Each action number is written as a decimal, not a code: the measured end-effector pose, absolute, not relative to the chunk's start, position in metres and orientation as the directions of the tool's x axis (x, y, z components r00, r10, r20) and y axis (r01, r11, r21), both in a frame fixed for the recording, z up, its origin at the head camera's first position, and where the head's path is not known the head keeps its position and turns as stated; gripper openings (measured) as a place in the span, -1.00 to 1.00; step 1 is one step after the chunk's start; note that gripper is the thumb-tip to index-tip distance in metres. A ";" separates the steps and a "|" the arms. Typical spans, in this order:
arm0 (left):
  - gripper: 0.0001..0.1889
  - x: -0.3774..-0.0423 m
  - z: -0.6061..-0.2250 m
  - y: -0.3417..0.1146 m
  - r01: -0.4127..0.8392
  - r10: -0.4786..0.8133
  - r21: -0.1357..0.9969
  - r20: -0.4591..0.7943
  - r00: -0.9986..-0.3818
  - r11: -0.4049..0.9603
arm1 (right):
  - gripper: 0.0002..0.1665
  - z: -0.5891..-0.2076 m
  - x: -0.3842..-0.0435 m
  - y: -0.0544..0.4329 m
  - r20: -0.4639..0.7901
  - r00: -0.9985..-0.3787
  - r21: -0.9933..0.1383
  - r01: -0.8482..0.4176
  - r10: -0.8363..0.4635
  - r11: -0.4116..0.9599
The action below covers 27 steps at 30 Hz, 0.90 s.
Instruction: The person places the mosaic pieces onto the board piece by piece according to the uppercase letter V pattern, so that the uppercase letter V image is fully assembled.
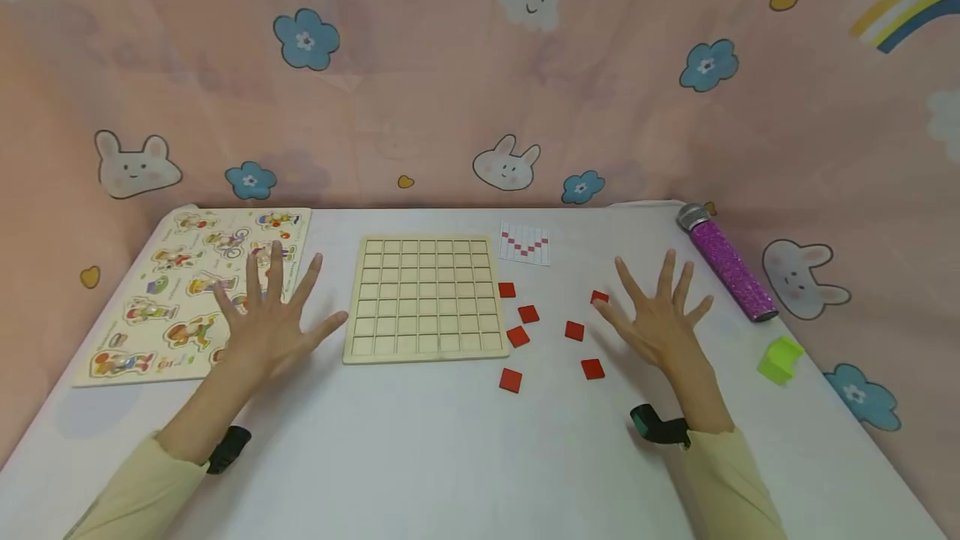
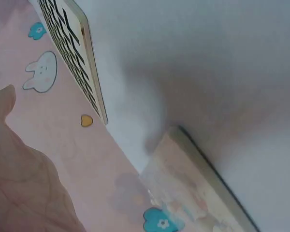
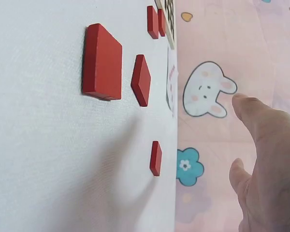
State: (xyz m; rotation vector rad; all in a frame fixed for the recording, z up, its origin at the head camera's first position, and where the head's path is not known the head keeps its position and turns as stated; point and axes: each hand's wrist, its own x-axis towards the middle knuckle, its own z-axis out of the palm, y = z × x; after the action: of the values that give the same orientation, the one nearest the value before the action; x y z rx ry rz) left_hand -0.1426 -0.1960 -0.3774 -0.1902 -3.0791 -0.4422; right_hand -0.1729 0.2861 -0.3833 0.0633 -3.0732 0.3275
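Observation:
My left hand (image 1: pixel 266 327) is spread wide above the table, over the right edge of a picture puzzle board (image 1: pixel 176 352), and holds nothing. To its right lies a square wooden grid board (image 1: pixel 430 298) whose visible cells hold no tiles. My right hand (image 1: pixel 662 325), fingers also splayed, hovers right of several loose red square tiles (image 1: pixel 574 331). Its thumb partly overlaps one tile (image 1: pixel 600 297) in the head view. The right wrist view shows that hand (image 3: pixel 275 159) raised apart from the tiles (image 3: pixel 104 65). Behind them lies a small card (image 1: pixel 525 243) with a red V-shaped pattern.
At the right edge of the white table (image 1: pixel 420 457) lies a purple glittery microphone (image 1: pixel 731 269). A lime-green block (image 1: pixel 781 359) sits nearer on that side. A pink printed curtain (image 1: pixel 420 90) hangs behind the table. Each wrist wears a dark strap.

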 end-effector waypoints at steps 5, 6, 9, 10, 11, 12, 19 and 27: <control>-0.06 -0.139 -0.384 -0.186 0.189 0.212 0.392 -0.015 -0.977 0.900 | -0.02 -0.383 -0.168 0.287 0.061 -0.996 -0.224 -0.073 -0.061 0.972; -0.04 -0.139 -0.386 -0.185 0.207 0.236 0.415 -0.018 -0.972 0.886 | -0.02 -0.383 -0.168 0.287 0.064 -0.996 -0.227 -0.080 -0.067 0.971; -0.01 -0.139 -0.390 -0.181 0.262 0.304 0.473 -0.012 -0.953 0.841 | -0.04 -0.382 -0.166 0.288 0.080 -0.994 -0.241 -0.098 -0.081 0.965; 0.00 -0.139 -0.390 -0.181 0.279 0.324 0.490 -0.006 -0.946 0.826 | -0.05 -0.382 -0.166 0.289 0.084 -0.993 -0.249 -0.102 -0.084 0.963; 0.00 -0.139 -0.391 -0.181 0.297 0.344 0.509 0.001 -0.939 0.808 | -0.06 -0.382 -0.166 0.289 0.088 -0.992 -0.256 -0.107 -0.087 0.961; -0.01 -0.140 -0.391 -0.181 0.314 0.364 0.526 0.009 -0.931 0.790 | -0.06 -0.382 -0.166 0.290 0.092 -0.992 -0.263 -0.112 -0.090 0.958; -0.37 -0.152 -0.397 -0.185 0.469 0.487 0.557 0.128 -0.864 0.685 | -0.16 -0.386 -0.171 0.298 0.107 -0.986 -0.374 -0.162 -0.131 0.913; -0.61 -0.160 -0.403 -0.187 0.429 0.516 0.648 0.064 -0.854 0.629 | -0.27 -0.394 -0.184 0.318 0.150 -0.980 -0.624 -0.198 -0.132 0.756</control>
State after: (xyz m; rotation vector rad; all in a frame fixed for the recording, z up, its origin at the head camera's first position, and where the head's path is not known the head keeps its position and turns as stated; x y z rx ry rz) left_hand -0.1598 -0.1874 -0.4031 -0.8603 -2.9491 -1.1189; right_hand -0.1837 0.3182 -0.3936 0.2686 -2.8525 1.0309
